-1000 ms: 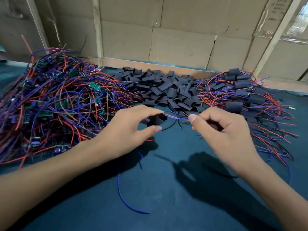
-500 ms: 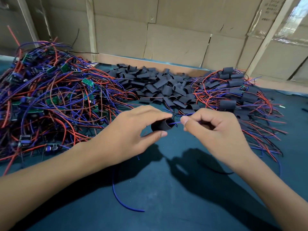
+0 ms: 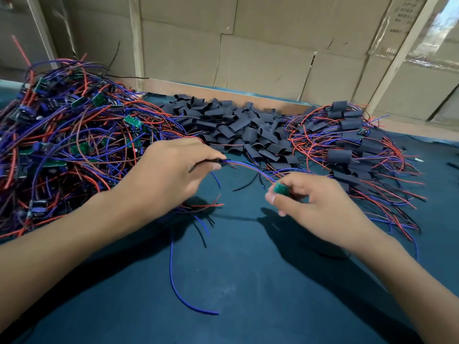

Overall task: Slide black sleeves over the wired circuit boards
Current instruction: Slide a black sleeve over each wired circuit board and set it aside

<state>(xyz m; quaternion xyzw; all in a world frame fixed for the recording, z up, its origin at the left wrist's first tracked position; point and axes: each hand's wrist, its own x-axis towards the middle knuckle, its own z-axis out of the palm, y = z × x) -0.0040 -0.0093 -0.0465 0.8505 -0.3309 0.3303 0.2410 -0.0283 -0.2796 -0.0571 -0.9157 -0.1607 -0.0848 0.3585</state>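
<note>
My left hand (image 3: 171,172) pinches a black sleeve (image 3: 215,162), mostly hidden between thumb and fingers. Red and blue wires (image 3: 250,168) come out of the sleeve and run to a small green circuit board (image 3: 282,189), which my right hand (image 3: 315,207) grips by its fingertips. The two hands are apart, with the wires stretched between them above the dark blue table (image 3: 248,281). Loose wire ends (image 3: 188,289) trail below my left hand onto the table.
A big tangle of bare wired boards (image 3: 62,145) fills the left. A heap of empty black sleeves (image 3: 238,127) lies at the back centre. Sleeved boards (image 3: 347,140) with wires pile at the right. A cardboard wall (image 3: 248,53) closes the back.
The hands have drawn apart. The wires now pass through the sleeve, and the green board has come into sight in my right hand's fingertips.
</note>
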